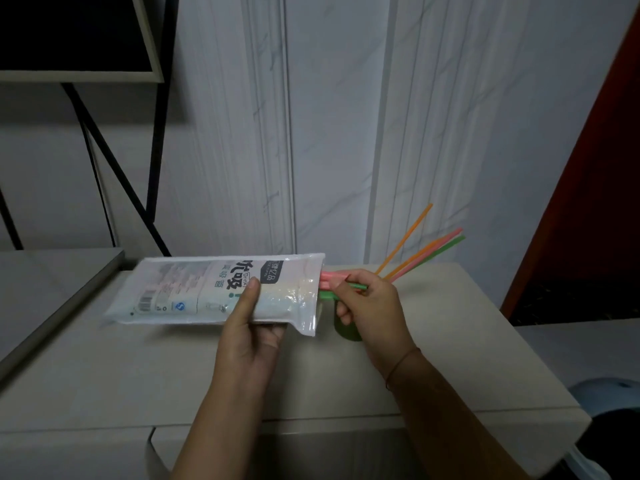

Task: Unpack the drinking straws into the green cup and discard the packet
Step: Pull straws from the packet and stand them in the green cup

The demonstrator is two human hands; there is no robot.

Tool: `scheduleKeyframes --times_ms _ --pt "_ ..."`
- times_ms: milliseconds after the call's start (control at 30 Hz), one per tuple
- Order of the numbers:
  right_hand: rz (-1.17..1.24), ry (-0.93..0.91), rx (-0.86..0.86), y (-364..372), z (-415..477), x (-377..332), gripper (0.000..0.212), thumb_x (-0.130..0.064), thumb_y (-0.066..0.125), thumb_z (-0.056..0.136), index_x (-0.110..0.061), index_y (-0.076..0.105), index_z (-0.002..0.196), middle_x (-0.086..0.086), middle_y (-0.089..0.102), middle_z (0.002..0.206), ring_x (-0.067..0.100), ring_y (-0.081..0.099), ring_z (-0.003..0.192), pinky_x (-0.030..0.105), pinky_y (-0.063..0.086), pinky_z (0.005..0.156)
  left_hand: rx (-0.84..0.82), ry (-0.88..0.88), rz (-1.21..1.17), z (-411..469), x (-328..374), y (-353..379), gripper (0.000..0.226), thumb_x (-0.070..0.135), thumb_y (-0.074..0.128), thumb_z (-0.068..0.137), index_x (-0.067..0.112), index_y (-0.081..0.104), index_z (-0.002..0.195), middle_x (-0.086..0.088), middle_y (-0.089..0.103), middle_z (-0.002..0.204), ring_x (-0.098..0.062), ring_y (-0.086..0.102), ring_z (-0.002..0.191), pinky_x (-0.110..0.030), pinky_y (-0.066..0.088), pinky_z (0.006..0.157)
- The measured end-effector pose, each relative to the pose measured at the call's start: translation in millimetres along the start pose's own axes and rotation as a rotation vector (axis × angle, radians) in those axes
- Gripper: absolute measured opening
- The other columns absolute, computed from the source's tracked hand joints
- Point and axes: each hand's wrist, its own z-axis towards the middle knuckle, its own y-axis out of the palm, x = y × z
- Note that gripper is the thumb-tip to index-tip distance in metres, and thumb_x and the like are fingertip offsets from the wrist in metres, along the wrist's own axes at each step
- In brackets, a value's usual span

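My left hand (249,327) grips a white plastic straw packet (194,289) held level above the cabinet top, thumb on its printed face. Pink and green straws (330,277) poke out of its open right end. My right hand (367,306) pinches those straw ends just outside the opening. The green cup (346,329) stands on the cabinet behind my right hand and is mostly hidden by it. Several orange, pink and green straws (426,251) lean out of the cup toward the upper right.
The beige cabinet top (138,368) spreads under both hands, its front edge near me. A marbled white wall rises behind. A black-framed stand (114,161) is at the back left. A pale blue bin (609,396) sits low at the right, beside a dark red panel.
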Motion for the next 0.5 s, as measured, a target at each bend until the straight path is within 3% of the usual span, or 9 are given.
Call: scheduleKeyframes --times_ms 100,167,300,400,500 --pt "-0.139 -0.046 -0.073 1.5 -1.3 -2.0 0.006 -0.012 0.068 0.082 -0.007 0.068 0.082 -0.007 0.055 0.047 0.004 0.046 0.037 0.018 0.038 0.041 0.011 -0.062 -0.042 1.5 -6.6 -2.1 0.066 0.015 0.070 0.069 0.017 0.054 0.133 -0.010 0.069 0.120 -0.027 0.064 0.114 -0.057 0.041 0.103" --pt "-0.154 -0.054 -0.109 -0.4 -1.3 -4.8 0.005 -0.012 0.070 0.080 -0.013 0.068 0.075 -0.009 0.056 0.045 0.003 0.047 0.038 0.016 0.039 0.041 0.036 -0.075 -0.065 3.5 -9.1 -4.5 0.073 0.013 0.072 0.067 0.016 0.051 0.137 -0.011 0.068 0.122 -0.029 0.063 0.115 -0.060 0.040 0.102" --pt "-0.097 -0.043 -0.092 -14.5 2.7 -10.6 0.008 -0.011 0.068 0.083 -0.010 0.064 0.076 -0.002 0.057 0.052 0.004 0.046 0.038 0.015 0.039 0.041 0.125 -0.090 -0.106 5.0 -5.2 -7.2 0.070 0.008 0.071 0.068 0.016 0.051 0.135 -0.009 0.069 0.120 -0.027 0.066 0.109 -0.061 0.051 0.083" --pt "-0.020 -0.039 -0.076 -29.1 7.4 -14.4 0.013 -0.008 0.063 0.086 -0.006 0.062 0.073 0.001 0.058 0.052 0.006 0.045 0.039 0.016 0.039 0.039 0.213 -0.103 -0.131 6.5 -1.0 -9.9 0.056 0.005 0.065 0.081 0.013 0.050 0.135 -0.011 0.068 0.121 -0.026 0.067 0.105 -0.045 0.058 0.055" --pt "0.044 -0.038 -0.052 -41.1 10.6 -17.3 0.017 -0.005 0.058 0.088 -0.005 0.060 0.071 -0.001 0.055 0.047 0.006 0.044 0.038 0.016 0.038 0.039 0.259 -0.102 -0.141 6.7 1.7 -10.2 0.051 0.005 0.062 0.085 0.010 0.050 0.135 -0.012 0.067 0.121 -0.025 0.068 0.099 -0.036 0.056 0.047"
